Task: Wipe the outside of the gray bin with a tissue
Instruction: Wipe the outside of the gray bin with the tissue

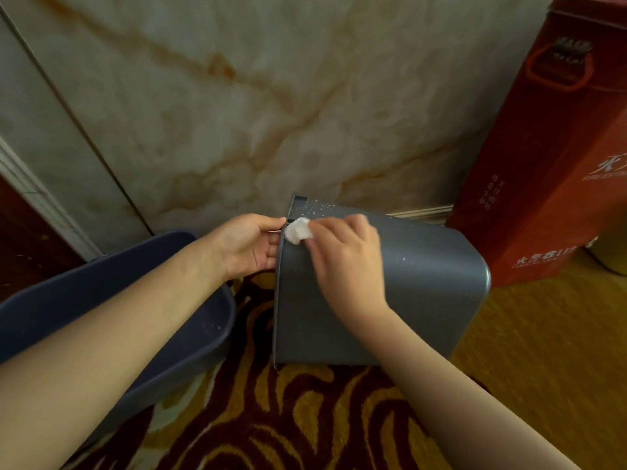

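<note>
Gray bin (pixel 417 286): tipped on its side over the patterned carpet (pixel 305 418), mouth turned left, base turned right; white specks scattered along the upper side near the rim.
Left hand (pixel 252 244): clamped on the bin's rim at the mouth, thumb on top against the edge, fingers curled around the lip (fingertips hidden inside).
Right hand (pixel 342 252): laid palm-down on the bin's outer wall, fingers bent and pinching the tissue against the plastic.
Tissue (pixel 297 230): small white wad, pressed to the outside wall just beside the rim, between the two hands and touching the right fingertips.
Second bin (pixel 112 293): darker blue-gray, lying at left under the left forearm, near the gray bin but apart from it.
Red box (pixel 549 157): tall, upright at right with white lettering and a handle, behind the bin's base (contact not discernible).
Wall (pixel 237 113): marbled beige panel directly behind.
</note>
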Demonstrator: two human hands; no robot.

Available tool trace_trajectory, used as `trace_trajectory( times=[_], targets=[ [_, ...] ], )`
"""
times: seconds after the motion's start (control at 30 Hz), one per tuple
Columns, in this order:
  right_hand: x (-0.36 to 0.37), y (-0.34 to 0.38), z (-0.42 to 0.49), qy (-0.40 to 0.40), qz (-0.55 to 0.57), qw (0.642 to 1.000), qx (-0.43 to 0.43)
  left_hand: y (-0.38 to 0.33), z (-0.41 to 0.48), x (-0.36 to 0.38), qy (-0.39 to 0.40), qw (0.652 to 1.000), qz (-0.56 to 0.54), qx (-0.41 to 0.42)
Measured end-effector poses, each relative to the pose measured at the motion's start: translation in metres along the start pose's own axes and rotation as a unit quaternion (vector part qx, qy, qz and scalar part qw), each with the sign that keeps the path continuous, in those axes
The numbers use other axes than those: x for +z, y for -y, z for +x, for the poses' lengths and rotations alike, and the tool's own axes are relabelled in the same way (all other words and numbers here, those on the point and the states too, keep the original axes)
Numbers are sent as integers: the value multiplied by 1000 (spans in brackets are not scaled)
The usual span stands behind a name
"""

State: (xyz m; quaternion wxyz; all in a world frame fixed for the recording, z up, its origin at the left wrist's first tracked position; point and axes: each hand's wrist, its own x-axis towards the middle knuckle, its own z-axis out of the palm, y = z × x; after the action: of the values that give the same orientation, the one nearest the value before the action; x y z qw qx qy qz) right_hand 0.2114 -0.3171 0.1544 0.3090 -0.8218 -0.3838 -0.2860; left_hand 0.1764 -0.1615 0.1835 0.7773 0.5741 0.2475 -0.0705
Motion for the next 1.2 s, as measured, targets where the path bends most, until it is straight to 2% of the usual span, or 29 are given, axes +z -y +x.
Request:
trace_trajectory(
  times=[0.1,0.4,0.53,0.7,0.83,1.0,1.07,1.13,1.2],
  targets=[
    [11,16,9,82,-28,996,-3,0,-3,1,-7,1000,-7,-8],
    [18,11,13,113,-13,993,22,5,-4,1,-10,1000,-13,11],
    [17,9,21,121,-23,992,7,6,-4,-1,-6,1000,-18,10],
    [2,2,6,90,-32,995,33,8,-4,4,-13,1000,-7,1],
    [-18,-30,-27,19,-36,995,92,9,-6,1,-8,1000,-7,0],
    [-30,-53,-41,-8,-57,986,158,6,-5,3,2,1000,-8,-8],
    [-30,-47,-36,-44,-28,987,150,6,-3,4,-5,1000,-3,-8],
    [-22,-30,-30,-67,-1,992,107,6,0,3,-8,1000,-3,-6],
    [-5,-8,-27,-27,11,999,38,7,3,1,-9,1000,-3,-6]
  ],
)
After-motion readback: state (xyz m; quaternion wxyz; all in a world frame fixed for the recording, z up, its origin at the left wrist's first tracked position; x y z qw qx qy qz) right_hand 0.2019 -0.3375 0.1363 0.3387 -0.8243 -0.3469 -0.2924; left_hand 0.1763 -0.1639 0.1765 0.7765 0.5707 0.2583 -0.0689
